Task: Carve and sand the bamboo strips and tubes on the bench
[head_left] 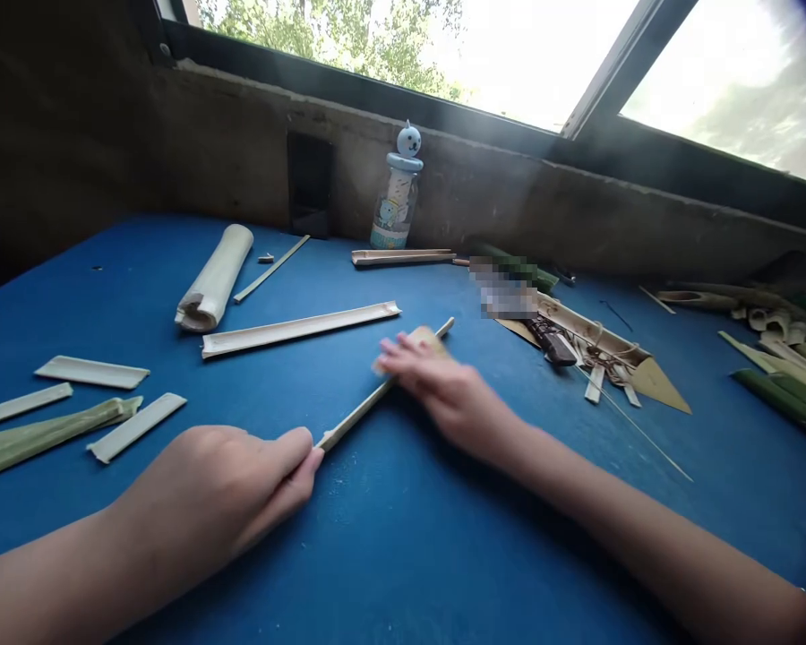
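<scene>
My left hand [208,493] is shut tight on one end of a thin bamboo strip [355,414], held up over the blue table [443,546]. My right hand [443,385] lies on the far end to keep it steady (I can't tell if it grips).

Daylight enters through the window [712,72] ahead of the camera; the sky in its panes is overexposed, with glare washing out the foliage at right. The concrete wall [443,170] below it is backlit and dim, its left end nearly black. The blue table [73,305] is fairly bright and evenly lit. Soft shadows fall toward the camera from the left hand [221,493], right hand [443,385] and bamboo strip [355,417]. Wide-angle distortion tilts the wall line (marked slope toward the right edge). A dark blue smear sits in the top right corner. A pixelated patch [503,287] obscures detail at centre right. No significant motion blur noted.
</scene>
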`<state>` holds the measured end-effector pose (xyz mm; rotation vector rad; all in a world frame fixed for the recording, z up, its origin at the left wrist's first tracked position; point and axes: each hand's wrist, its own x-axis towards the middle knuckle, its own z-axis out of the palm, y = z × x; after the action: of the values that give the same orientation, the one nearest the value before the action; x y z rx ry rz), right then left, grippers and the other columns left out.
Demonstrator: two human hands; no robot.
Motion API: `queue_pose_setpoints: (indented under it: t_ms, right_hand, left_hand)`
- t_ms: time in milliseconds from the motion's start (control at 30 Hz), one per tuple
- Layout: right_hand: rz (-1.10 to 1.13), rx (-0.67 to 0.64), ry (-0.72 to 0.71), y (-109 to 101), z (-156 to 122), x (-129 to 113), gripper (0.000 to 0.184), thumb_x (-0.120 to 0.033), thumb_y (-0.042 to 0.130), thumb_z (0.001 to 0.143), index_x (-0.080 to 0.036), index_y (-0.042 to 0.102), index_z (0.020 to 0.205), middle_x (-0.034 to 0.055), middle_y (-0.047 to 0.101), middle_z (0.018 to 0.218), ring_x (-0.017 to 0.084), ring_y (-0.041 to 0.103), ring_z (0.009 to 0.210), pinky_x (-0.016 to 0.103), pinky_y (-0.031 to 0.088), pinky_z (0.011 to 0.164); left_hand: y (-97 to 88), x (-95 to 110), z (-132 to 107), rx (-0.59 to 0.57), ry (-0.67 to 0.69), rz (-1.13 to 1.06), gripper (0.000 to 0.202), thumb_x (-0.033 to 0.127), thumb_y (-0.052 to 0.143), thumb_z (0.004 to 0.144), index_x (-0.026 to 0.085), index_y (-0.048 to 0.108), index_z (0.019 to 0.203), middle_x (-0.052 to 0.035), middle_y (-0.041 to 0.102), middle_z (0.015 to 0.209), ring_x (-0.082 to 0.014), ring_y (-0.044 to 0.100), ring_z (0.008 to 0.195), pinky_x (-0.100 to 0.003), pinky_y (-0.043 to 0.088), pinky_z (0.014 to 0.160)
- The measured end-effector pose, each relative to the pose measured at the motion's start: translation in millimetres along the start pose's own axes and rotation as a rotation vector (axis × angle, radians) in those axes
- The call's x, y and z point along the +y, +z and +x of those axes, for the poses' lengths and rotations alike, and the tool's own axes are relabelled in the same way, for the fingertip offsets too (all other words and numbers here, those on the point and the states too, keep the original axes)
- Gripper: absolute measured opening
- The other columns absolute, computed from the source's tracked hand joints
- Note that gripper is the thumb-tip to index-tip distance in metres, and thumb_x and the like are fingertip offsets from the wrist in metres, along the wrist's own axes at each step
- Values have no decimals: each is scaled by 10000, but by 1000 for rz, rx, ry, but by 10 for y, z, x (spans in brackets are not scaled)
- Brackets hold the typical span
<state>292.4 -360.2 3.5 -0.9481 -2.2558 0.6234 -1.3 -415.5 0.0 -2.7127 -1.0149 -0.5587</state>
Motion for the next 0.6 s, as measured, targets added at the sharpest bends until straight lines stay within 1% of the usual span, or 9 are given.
queue_pose_setpoints:
  t_ms: [67,100,167,267,333,400,500,567,600]
  right_hand:
    - [-40,98,148,-126,33,179,364,-243,531,1091,-275,769,1365,62,626,1560,281,434,1576,577,322,1333]
    - [-49,106,165,-154,32,209,361,-246,545,1085,-276,771,1365,63,631,1556,287,439,1572,579,324,1332]
    - [-36,35,86,-122,-2,126,380,-241,544,1089,-275,745,1410,55,623,1563,270,428,1580,545,330,1336]
    - [23,-132,-125,20,-70,-134,435,-204,492,1112,-267,671,1503,45,581,1604,218,387,1604,467,358,1331]
    - [32,-163,-176,39,-70,-166,447,-187,471,1115,-255,662,1513,54,586,1603,209,404,1601,459,366,1327]
    - [-3,-93,-110,-44,-30,-12,424,-202,494,1103,-254,701,1470,59,617,1576,234,438,1587,500,343,1337]
    - [-61,86,118,-244,40,371,376,-276,537,1090,-286,755,1396,41,644,1552,276,445,1581,568,293,1350]
    - [-74,150,214,-326,61,550,375,-324,538,1093,-300,754,1399,33,639,1562,283,426,1590,570,279,1356]
    - [-80,157,226,-342,63,594,383,-340,535,1096,-299,745,1414,32,633,1570,282,419,1595,561,274,1359]
  left_hand:
    - [13,-7,-10,-13,-12,-12,414,323,338,1149,252,554,803,64,515,537,-171,521,415,-378,279,488]
    - [21,-7,-14,-9,-10,-12,408,324,343,1148,252,553,806,63,519,544,-171,524,423,-377,282,495]
    - [32,-5,-21,14,0,-5,399,320,355,1146,251,550,805,59,527,550,-170,532,439,-375,292,509]
    - [26,0,-23,26,8,-7,406,309,360,1145,250,527,779,59,533,551,-158,529,444,-368,299,517]
    - [7,-2,-17,2,-16,-34,421,320,348,1148,248,530,775,62,535,546,-151,530,441,-356,292,513]
    - [-15,-11,-4,-52,-81,-85,449,356,320,1153,244,546,782,65,522,530,-143,517,425,-338,269,500]
    - [-31,-34,17,-134,-198,-167,480,407,296,1151,241,553,781,67,489,502,-127,466,390,-309,217,472]
    - [-27,-46,24,-149,-241,-193,480,431,303,1145,242,550,780,67,489,494,-122,451,376,-292,201,452]
    - [-23,-47,24,-144,-251,-195,475,445,304,1144,244,562,798,69,492,491,-123,456,372,-282,206,440]
